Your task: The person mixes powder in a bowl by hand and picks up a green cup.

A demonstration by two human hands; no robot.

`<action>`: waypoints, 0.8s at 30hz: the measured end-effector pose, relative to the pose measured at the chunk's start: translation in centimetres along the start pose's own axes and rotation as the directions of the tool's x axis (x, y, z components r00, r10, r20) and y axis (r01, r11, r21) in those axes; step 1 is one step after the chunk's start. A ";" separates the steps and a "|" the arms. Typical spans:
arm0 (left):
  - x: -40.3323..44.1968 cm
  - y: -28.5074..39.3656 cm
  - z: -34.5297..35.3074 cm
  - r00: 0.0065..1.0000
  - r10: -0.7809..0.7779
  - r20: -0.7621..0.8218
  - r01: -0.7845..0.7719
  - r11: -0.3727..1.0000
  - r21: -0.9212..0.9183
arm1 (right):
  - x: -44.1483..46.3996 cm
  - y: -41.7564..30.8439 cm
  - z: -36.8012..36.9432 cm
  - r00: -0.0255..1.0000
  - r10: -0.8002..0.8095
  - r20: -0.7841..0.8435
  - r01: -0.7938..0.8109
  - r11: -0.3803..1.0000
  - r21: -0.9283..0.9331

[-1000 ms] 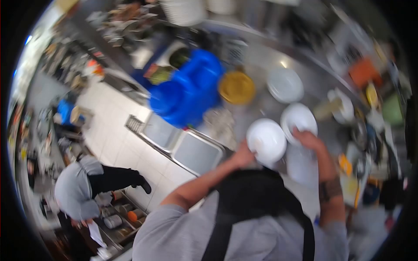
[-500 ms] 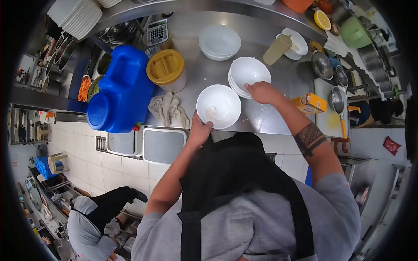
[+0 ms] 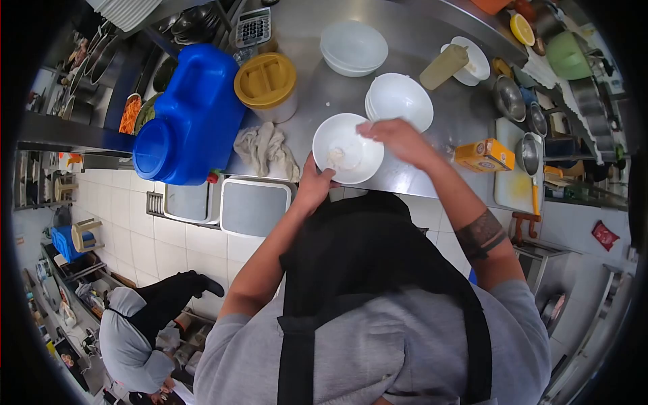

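Observation:
My left hand (image 3: 316, 187) grips the near-left rim of a white bowl (image 3: 358, 162), thumb over the edge, at the counter's front edge. A small pale, whitish clump (image 3: 336, 158) lies inside this bowl. My right hand (image 3: 397, 140) is over the bowl's right rim, slightly blurred, with its fingers stretched out to the left and nothing visible in them. Just behind it stands a stack of white bowls (image 3: 403, 101). Farther back is another stack of pale bowls (image 3: 354, 46).
On the left stand a blue jug (image 3: 192, 115), a yellow-lidded tub (image 3: 266, 84) and a crumpled cloth (image 3: 264, 150). To the right are a squeeze bottle (image 3: 442, 67), an orange box (image 3: 484, 156) and a cutting board (image 3: 509, 185). Another person (image 3: 131, 337) bends at lower left.
My right hand has left the stacked bowls and moved left to the rim of the held bowl. My left hand still holds that bowl. The view has shifted slightly.

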State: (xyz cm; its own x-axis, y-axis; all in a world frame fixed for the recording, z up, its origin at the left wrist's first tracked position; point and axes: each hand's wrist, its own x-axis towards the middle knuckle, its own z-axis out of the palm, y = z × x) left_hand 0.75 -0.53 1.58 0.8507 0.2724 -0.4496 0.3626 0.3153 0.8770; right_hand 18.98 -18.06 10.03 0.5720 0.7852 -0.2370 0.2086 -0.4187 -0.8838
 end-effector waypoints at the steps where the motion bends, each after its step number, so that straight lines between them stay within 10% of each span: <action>1: 0.2 -0.3 -0.2 1.000 -0.014 0.008 0.014 0.997 -0.081 | -0.2 0.5 2.2 0.998 -0.031 0.046 0.040 0.980 -0.197; 5: 0.3 -0.7 -0.5 0.999 0.043 0.032 -0.041 0.998 -0.057 | 1.2 4.9 8.0 0.901 -0.211 0.380 0.414 0.679 -0.606; 10: 0.1 -0.4 -0.9 0.998 0.069 0.013 -0.070 0.996 0.049 | 2.3 4.6 8.1 0.833 -0.127 0.538 0.512 0.544 -0.664; 17: 0.7 -1.8 -0.8 0.978 0.205 -0.044 -0.206 0.979 -0.013 | 2.8 4.0 7.6 0.948 -0.089 0.306 0.309 0.495 -0.812; 19: 1.3 -3.1 -0.8 0.972 0.221 -0.084 -0.219 0.975 0.040 | 2.1 2.5 7.5 0.923 0.262 0.281 0.139 0.453 -0.880; 24: 1.8 -3.4 -1.1 0.964 0.244 -0.104 -0.232 0.966 0.116 | 3.1 5.4 9.4 0.985 0.066 0.161 0.075 0.676 -0.733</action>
State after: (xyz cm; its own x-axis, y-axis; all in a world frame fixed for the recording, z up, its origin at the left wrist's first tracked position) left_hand 0.57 -0.08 -2.38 0.8693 0.4339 -0.2368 0.1969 0.1356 0.9710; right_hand 14.44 -13.64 0.71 0.4496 0.8192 -0.3562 0.7649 -0.5590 -0.3200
